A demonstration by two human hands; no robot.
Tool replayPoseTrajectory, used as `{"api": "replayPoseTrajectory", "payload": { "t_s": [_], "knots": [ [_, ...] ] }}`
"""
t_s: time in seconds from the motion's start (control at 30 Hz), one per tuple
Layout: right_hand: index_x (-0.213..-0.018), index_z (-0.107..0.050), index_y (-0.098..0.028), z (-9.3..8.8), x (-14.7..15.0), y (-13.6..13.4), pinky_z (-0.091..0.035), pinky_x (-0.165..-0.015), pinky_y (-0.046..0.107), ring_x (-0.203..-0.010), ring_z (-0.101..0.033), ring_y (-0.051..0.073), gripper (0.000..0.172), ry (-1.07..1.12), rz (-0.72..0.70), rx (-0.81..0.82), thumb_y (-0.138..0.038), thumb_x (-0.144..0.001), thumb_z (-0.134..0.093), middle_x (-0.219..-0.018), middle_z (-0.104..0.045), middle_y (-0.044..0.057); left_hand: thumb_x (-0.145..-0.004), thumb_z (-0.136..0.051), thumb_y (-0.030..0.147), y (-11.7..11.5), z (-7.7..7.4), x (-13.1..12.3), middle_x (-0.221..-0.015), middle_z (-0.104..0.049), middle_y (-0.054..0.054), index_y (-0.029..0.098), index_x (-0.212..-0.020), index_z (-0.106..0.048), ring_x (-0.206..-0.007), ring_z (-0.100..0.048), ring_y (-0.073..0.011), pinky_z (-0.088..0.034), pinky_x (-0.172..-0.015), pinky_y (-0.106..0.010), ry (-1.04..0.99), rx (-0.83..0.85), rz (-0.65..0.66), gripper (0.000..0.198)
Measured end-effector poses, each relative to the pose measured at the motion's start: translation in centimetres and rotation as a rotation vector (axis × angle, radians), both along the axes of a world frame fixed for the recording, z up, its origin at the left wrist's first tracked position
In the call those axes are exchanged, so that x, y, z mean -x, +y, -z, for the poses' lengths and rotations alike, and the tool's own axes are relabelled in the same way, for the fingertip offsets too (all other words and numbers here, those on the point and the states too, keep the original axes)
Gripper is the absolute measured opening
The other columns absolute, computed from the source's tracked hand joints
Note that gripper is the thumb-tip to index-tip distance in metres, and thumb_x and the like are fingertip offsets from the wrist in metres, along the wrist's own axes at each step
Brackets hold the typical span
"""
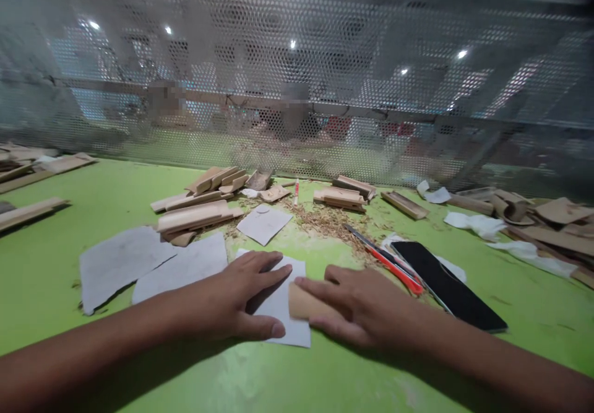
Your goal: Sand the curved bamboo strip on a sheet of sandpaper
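Observation:
My left hand lies with fingers spread on a white sheet of paper, pressing it against the green table. My right hand grips a flat tan piece that looks like wood or bark, thumb at its near edge and fingers over the top. The left end of that piece rests on the sheet. Beyond the right hand lie scissors or a cutter with an orange-red handle and a black phone. A smaller white paper lies past my left hand.
Torn white paper lies at left. Curved tan strips are piled behind, with more strips at back centre and a larger heap at right. Brown shavings litter the middle. A perforated metal screen closes off the far edge.

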State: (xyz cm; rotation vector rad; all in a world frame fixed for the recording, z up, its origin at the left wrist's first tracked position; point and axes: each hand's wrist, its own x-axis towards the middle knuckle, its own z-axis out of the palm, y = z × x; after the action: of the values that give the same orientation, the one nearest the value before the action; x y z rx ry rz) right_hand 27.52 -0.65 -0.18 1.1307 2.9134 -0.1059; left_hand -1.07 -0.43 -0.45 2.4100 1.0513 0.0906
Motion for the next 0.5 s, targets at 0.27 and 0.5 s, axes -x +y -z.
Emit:
{"api": "replayPoseTrajectory", "payload": {
  "t_s": [0.27, 0.5],
  "knots": [
    [-0.153, -0.05, -0.029, -0.51, 0.02, 0.19, -0.024, -0.058, 0.03, -0.07, -0.059, 0.021, 0.057, -0.056, -0.05, -0.058, -0.058, -0.106, -0.037, -0.09, -0.065, 0.008, -0.091, -0.071, 0.061, 0.08, -0.03, -0.08, -0.169, -0.028, -0.014, 0.024, -0.163, -0.035, -0.153, -0.027, -0.0416, -0.029, -0.122, -0.056, 0.016, -0.016, 0.015, 0.088],
    [-0.149, -0.053, -0.025, -0.22, 0.15, -0.19, -0.03, -0.06, 0.03, -0.075, -0.059, 0.023, 0.054, -0.044, -0.069, -0.211, -0.055, -0.105, -0.043, -0.093, -0.065, 0.01, -0.092, -0.071, 0.06, -0.06, -0.12, -0.17, -0.168, -0.03, -0.016, 0.022, -0.162, -0.037, -0.152, -0.029, -0.0423, -0.029, -0.122, -0.057, 0.008, -0.021, 0.008, 0.087]
  ]
}}
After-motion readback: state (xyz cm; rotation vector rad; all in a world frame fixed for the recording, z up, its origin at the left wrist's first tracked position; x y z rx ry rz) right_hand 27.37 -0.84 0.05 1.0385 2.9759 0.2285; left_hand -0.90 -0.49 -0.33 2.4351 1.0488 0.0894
